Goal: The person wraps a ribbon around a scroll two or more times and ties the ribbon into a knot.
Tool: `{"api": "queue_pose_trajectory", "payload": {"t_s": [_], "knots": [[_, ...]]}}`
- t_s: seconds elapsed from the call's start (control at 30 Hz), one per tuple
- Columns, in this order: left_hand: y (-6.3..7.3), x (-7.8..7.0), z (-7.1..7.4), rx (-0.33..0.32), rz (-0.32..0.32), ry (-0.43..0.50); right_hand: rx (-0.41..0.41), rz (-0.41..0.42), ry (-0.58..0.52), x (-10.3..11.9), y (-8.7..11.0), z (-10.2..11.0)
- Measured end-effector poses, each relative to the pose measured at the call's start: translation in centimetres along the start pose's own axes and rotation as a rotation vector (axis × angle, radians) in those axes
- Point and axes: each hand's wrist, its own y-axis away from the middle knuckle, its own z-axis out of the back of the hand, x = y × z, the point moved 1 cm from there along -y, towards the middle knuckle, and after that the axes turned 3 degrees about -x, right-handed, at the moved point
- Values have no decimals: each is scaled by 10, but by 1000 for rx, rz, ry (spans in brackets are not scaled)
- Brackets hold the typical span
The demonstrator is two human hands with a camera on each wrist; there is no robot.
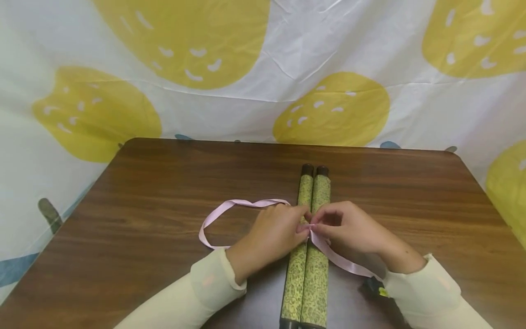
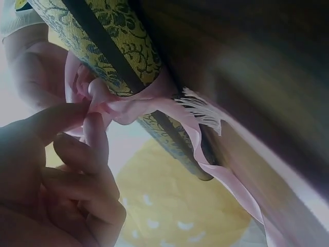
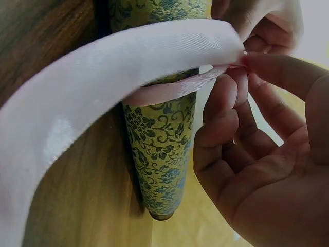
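Note:
Two rolled scrolls (image 1: 315,283) in green-gold floral brocade with dark end knobs lie side by side on the table. A pink satin ribbon (image 1: 345,264) passes around them near the middle. My left hand (image 1: 273,228) pinches the ribbon between thumb and index finger above the scrolls. From the right, my right hand (image 1: 353,228) pinches it close by, the fingertips nearly meeting. In the right wrist view, the ribbon (image 3: 118,56) hangs as a broad band from the right fingertips. A fringed white tassel or frayed end (image 2: 200,110) shows beside the ribbon in the left wrist view.
The brown wooden table (image 1: 172,178) stands against a white curtain (image 1: 230,119) printed with yellow fruit. A ribbon loop (image 1: 209,221) spreads out left of the scrolls. Near the right cuff lies a small dark object (image 1: 373,287) with a yellow-green part, partly hidden.

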Motion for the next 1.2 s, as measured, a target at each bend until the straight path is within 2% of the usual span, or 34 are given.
{"api": "queue_pose_trajectory", "payload": {"t_s": [0.17,0.27,0.43,0.53,0.63,0.7,0.8,1.0,1.2], "knots": [[-3,0,-2,41,4,-23,37,-2,-29,0,2,2],[-2,-1,-3,50,8,-32,53,27,-29,0,4,2],[0,-1,-6,22,-20,-57,94,83,-47,-1,6,0],[1,-1,-8,-22,-53,-104,96,48,-84,0,6,-1],[2,-2,-8,-60,-80,-141,55,-18,-104,1,5,-3],[2,-3,-7,-73,-90,-145,34,-61,-89,2,5,-4],[3,-4,-6,-80,-96,-132,44,-93,-53,2,5,-4],[4,-3,-4,-122,-110,-114,65,-86,-52,1,2,-3],[2,3,2,-84,-109,-89,15,-72,-62,-2,1,-1]]}}
